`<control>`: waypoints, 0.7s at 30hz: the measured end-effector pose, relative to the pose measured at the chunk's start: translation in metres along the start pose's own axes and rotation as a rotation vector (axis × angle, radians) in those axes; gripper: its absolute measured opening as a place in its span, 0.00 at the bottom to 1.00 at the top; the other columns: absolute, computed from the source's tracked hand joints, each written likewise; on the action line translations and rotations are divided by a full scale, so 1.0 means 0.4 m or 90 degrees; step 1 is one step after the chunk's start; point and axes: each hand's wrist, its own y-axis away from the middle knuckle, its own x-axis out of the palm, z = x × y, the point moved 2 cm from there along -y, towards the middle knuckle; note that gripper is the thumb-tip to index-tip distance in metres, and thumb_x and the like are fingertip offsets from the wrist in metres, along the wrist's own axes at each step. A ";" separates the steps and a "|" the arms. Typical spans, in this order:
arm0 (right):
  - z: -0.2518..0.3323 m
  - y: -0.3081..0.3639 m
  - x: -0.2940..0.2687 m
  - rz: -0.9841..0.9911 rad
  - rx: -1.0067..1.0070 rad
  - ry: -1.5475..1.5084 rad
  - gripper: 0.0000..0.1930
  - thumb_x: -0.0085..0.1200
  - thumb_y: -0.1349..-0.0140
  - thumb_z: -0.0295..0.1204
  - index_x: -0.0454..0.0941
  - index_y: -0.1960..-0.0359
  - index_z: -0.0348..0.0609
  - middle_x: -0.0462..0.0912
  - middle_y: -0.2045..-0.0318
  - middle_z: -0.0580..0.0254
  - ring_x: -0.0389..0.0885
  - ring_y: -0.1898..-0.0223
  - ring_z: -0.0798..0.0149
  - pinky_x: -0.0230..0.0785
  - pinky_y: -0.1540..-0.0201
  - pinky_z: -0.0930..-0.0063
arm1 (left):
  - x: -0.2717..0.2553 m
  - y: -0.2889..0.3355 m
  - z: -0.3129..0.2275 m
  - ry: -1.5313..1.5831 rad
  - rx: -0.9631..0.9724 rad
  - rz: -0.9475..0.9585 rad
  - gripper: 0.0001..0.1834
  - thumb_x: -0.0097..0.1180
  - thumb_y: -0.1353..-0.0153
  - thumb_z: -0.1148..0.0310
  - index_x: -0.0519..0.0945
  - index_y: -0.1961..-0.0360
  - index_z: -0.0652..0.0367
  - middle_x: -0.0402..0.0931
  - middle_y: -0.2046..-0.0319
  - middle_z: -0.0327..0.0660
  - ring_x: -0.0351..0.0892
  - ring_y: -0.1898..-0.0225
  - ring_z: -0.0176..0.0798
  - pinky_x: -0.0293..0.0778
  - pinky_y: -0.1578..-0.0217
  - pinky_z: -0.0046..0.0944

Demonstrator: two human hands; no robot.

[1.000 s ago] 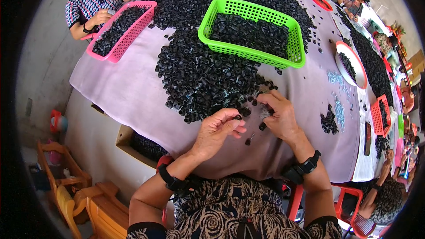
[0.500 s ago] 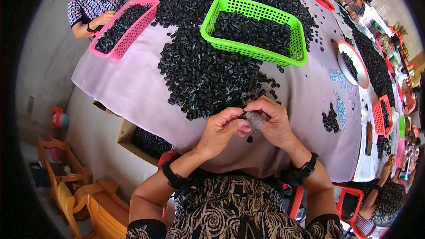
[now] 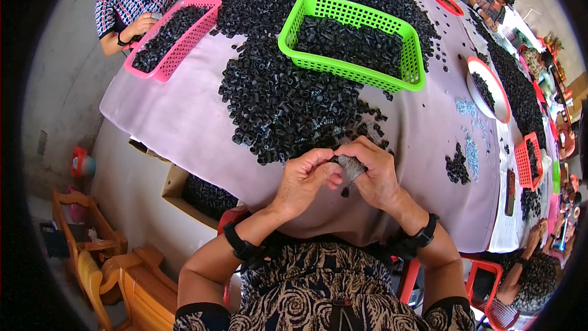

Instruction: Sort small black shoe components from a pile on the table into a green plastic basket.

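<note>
My left hand (image 3: pixel 304 181) and my right hand (image 3: pixel 378 175) meet at the table's near edge, fingertips almost touching. Both are closed in a pinch around a small black plastic part (image 3: pixel 335 159), mostly covered by the fingers. A piece of grey fabric (image 3: pixel 351 167) lies against my right thumb and fingers; whether it is worn or held, I cannot make out. Below it pokes out another black plastic piece (image 3: pixel 345 192). Just beyond my hands spreads a big heap of small black plastic parts (image 3: pixel 269 104), with some metal springs (image 3: pixel 323 124) among them.
A green basket (image 3: pixel 352 75) of black parts stands on the heap. To the left is a pink basket (image 3: pixel 177 55), with a co-worker's hand (image 3: pixel 144 24) at it. Rightward lie blue-tinted springs (image 3: pixel 471 156), a small black pile (image 3: pixel 457 165) and a red-rimmed bowl (image 3: pixel 499 95).
My hands stay at nearly the same spot; the right fingers have shifted slightly and the grey fabric has turned a little. The co-worker at the left has moved their hands.
</note>
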 end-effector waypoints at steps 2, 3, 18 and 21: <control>-0.004 0.001 0.002 -0.003 -0.002 -0.012 0.16 0.54 0.52 0.13 0.76 0.60 0.38 0.78 0.68 0.56 0.78 0.68 0.58 0.71 0.65 0.72 | -0.001 0.000 0.003 0.003 0.008 -0.007 0.10 0.49 0.35 0.76 0.74 0.53 0.66 0.78 0.65 0.41 0.79 0.67 0.31 0.78 0.66 0.31; -0.002 0.003 0.006 -0.008 -0.014 -0.012 0.17 0.53 0.53 0.14 0.75 0.59 0.38 0.75 0.69 0.55 0.77 0.69 0.54 0.71 0.66 0.69 | -0.001 0.001 0.004 0.002 0.008 -0.006 0.10 0.49 0.35 0.76 0.74 0.53 0.66 0.78 0.65 0.41 0.79 0.67 0.31 0.78 0.66 0.31; 0.020 0.005 0.007 -0.031 -0.021 0.013 0.14 0.54 0.52 0.17 0.75 0.61 0.38 0.73 0.71 0.54 0.76 0.69 0.51 0.71 0.67 0.66 | -0.001 0.003 0.008 -0.039 0.037 -0.016 0.10 0.49 0.35 0.76 0.74 0.54 0.66 0.78 0.66 0.39 0.77 0.68 0.28 0.77 0.66 0.30; 0.022 0.002 0.007 -0.020 -0.031 0.013 0.15 0.54 0.53 0.16 0.75 0.61 0.38 0.73 0.72 0.54 0.76 0.70 0.51 0.71 0.67 0.65 | 0.000 0.007 0.007 -0.072 0.045 -0.004 0.10 0.48 0.35 0.77 0.74 0.54 0.67 0.78 0.67 0.39 0.77 0.68 0.28 0.77 0.66 0.30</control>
